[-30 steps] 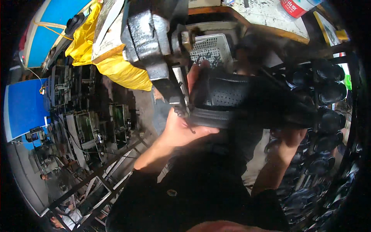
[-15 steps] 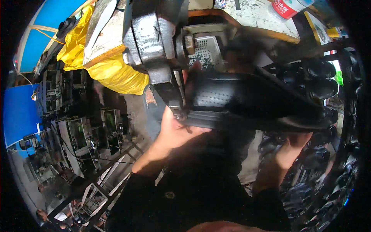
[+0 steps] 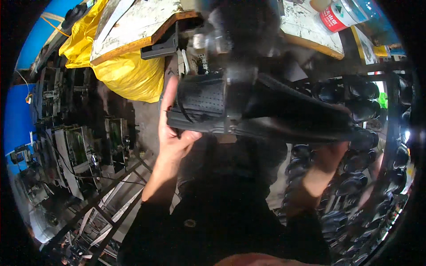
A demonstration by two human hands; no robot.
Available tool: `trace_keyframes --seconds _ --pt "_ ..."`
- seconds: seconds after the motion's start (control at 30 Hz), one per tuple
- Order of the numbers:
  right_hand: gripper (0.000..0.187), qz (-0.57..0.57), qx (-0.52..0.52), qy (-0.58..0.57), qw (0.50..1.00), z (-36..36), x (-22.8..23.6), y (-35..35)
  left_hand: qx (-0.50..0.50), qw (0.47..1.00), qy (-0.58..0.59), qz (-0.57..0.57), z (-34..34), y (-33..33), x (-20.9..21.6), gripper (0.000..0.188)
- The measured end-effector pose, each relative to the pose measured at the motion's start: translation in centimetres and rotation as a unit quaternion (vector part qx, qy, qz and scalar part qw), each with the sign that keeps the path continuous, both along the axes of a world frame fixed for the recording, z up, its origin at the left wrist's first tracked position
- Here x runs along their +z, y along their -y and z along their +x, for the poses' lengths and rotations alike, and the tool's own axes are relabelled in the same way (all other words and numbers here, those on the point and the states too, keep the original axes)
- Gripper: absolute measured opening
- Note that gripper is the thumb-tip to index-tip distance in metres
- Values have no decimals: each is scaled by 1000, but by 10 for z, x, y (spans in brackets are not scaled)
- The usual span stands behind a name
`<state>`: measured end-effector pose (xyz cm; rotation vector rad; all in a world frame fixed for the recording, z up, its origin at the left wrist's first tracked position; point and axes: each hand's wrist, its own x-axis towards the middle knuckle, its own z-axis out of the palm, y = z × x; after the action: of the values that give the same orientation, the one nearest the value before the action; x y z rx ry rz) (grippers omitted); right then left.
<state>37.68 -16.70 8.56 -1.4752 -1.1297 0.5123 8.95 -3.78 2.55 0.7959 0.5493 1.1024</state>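
Observation:
A black leather shoe (image 3: 199, 99) with rows of small perforations and a ridged sole edge lies sideways across the middle. My left hand (image 3: 171, 133) is closed round its left end, thumb under the sole edge and a finger up along the tip. At the right end, in shadow and blurred, my right hand (image 3: 330, 153) supports the shoe from below; its fingers are mostly hidden. A dark metal machine head (image 3: 242, 35) comes down over the shoe, and its narrow lower part reaches the sole edge. Whether it touches cannot be made out. A dark thread-like loop hangs across the perforations.
Behind the machine stands a worn white table (image 3: 306, 26) bearing a clear container with a red label (image 3: 339, 17). A black tray (image 3: 159, 48) and a yellow sack (image 3: 133, 80) are at left. Several black shoes (image 3: 364, 88) fill a rack at right. Metal frames (image 3: 80, 150) stand at lower left.
The shoe and my left hand have shifted left relative to the machine head, so the shoe's left end now shows. The machine head appears further right in the view.

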Motion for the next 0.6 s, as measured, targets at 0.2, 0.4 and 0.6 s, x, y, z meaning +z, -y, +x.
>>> trace_keyframes --seconds 0.2,0.4,0.6 --pt "81 -18 82 -132 988 -27 -30 -22 46 994 -84 62 -44 -21 -9 111" --pt "74 -90 86 -220 968 -58 -30 -37 72 984 -138 86 -73 -34 -20 101" --pt "71 -60 116 -213 968 -77 -25 -51 158 877 -336 304 -74 -38 -14 93"
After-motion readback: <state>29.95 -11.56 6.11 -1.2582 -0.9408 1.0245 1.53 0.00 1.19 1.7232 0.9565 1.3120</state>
